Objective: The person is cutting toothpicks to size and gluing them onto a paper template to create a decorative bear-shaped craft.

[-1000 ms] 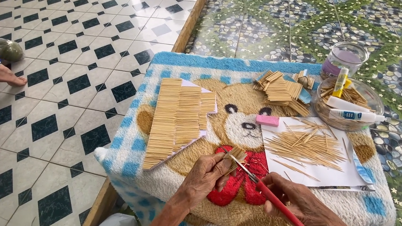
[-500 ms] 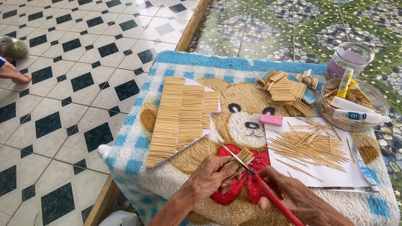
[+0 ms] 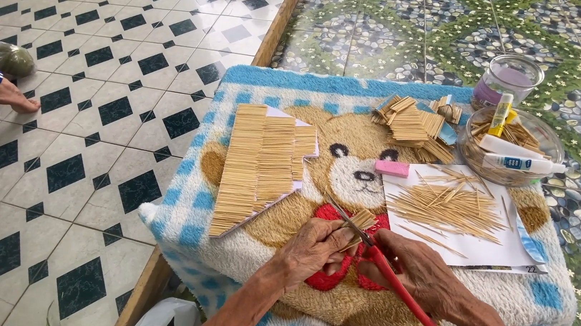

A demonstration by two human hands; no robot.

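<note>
Here, sticks under the blades

The left hand [image 3: 311,250] pinches a small stick bundle [image 3: 360,222] just above its fingers; the right hand [image 3: 423,274] grips red-handled scissors [image 3: 384,266], blades meeting the bundle. The scissors' long axis runs from lower right up to upper left. A glass bowl [image 3: 550,143] at the far right holds white tubes [image 3: 514,155] and a yellow glue stick [image 3: 501,113].

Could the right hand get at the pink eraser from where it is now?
Probably yes, once freed. The pink eraser lies in the open on the bear blanket, just beyond the right hand, nothing between them. But that hand holds the red-handled scissors.
</note>
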